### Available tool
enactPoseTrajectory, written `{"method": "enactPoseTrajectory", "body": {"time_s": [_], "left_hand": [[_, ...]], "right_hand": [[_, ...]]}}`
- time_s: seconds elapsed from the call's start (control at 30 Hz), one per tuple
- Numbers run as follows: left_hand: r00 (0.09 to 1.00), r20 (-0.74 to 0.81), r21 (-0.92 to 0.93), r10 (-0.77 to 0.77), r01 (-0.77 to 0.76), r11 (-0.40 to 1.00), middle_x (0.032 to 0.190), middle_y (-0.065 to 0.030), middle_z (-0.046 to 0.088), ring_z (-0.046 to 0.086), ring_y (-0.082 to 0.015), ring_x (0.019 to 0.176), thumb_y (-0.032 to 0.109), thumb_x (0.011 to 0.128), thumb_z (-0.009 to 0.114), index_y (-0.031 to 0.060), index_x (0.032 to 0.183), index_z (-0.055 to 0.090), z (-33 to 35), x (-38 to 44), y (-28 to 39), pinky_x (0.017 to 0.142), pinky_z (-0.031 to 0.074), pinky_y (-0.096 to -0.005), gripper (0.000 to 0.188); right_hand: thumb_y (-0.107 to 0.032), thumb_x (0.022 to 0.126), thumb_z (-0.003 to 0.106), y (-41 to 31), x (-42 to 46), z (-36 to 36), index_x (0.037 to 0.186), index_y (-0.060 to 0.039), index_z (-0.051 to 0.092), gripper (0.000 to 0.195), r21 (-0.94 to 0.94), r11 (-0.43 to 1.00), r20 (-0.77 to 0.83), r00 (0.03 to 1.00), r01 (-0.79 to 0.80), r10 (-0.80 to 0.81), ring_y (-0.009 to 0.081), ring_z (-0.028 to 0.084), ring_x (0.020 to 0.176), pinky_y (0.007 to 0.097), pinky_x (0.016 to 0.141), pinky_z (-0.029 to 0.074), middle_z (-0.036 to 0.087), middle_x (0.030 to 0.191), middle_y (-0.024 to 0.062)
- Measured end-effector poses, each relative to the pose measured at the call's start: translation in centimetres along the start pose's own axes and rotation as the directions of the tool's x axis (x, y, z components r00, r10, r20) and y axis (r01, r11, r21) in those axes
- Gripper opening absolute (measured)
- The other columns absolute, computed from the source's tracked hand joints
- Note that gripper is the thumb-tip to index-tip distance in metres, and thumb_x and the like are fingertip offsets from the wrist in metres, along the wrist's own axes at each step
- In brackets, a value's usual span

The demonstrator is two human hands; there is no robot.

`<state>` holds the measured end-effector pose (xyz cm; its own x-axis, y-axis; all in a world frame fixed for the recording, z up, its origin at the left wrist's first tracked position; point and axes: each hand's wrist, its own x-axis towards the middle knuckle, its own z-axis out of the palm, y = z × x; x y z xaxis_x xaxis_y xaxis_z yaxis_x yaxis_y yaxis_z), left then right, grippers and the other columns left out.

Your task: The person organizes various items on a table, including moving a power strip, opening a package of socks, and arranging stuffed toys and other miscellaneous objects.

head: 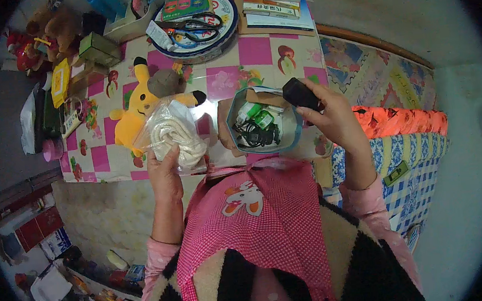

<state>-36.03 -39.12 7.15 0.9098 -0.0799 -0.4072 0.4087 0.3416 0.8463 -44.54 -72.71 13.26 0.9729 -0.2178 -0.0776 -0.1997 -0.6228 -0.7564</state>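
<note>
My left hand [164, 167] grips a clear plastic bag [175, 126] with a coil of cream-coloured cord [180, 140] inside, at the table's near edge. A yellow plush toy [130, 125] lies partly behind the bag. In my right hand [329, 114] is a small black object [300, 95], raised at the right rim of a light-blue box [295, 140]; what it is I cannot tell. Inside the box are a black cable with a plug [252, 134], green-and-white small containers [264, 118] and a piece of brown cardboard [264, 98].
A round tin [227, 24] at the back carries black-handled scissors [201, 24] and a green packet [187, 5]. Small boxes [272, 6] are stacked at the back right. A yellow packet [61, 82] and a green box [99, 49] stand left. A bed [411, 154] adjoins on the right.
</note>
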Motion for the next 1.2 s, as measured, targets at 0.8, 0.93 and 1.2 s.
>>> {"method": "enactPoseTrajectory", "body": {"time_s": [0.8, 0.93, 1.2], "left_hand": [[0.997, -0.007, 0.088, 0.077, -0.076, 0.993, 0.117, -0.0084, 0.059, 0.058, -0.018, 0.104, 0.0, 0.081, 0.068, 0.0025, 0.123, 0.052, 0.6, -1.4, 0.1, 0.091, 0.047, -0.0326, 0.045], [0.996, 0.0, 0.061, 0.086, -0.086, 0.994, 0.118, -0.009, 0.059, 0.058, -0.0179, 0.104, 0.0, 0.081, 0.069, 0.0029, 0.126, 0.05, 0.6, -1.8, 0.0, 0.09, 0.048, -0.0321, 0.049], [0.989, 0.094, 0.301, 0.115, -0.139, 0.944, 0.121, -0.0102, 0.056, 0.058, -0.0199, 0.105, 0.003, 0.081, 0.068, 0.0033, 0.127, 0.046, 3.8, -3.7, 0.6, 0.09, 0.048, -0.0334, 0.051]], "right_hand": [[-0.016, 0.077, 0.066, -1.0, 3.5, 4.6, 0.117, -0.0048, 0.055, 0.043, -0.17, 0.913, 0.406, 0.871, 0.37, -0.278, 0.0341, 0.06, 0.098, 0.0432, 0.083, 0.049, 0.063, 0.106, 0.0173], [-0.015, 0.079, 0.065, -0.7, 3.7, 3.9, 0.119, -0.004, 0.056, 0.042, -0.123, 0.883, 0.151, 0.888, 0.454, -0.435, 0.0343, 0.06, 0.098, 0.0413, 0.085, 0.048, 0.062, 0.108, 0.0179], [-0.011, 0.089, 0.06, -1.0, 1.4, 1.1, 0.123, -0.001, 0.056, 0.036, 0.306, 0.932, 0.107, 0.966, 0.193, -0.235, 0.0136, 0.061, 0.091, 0.0262, 0.08, 0.048, 0.066, 0.101, 0.0076]]}}
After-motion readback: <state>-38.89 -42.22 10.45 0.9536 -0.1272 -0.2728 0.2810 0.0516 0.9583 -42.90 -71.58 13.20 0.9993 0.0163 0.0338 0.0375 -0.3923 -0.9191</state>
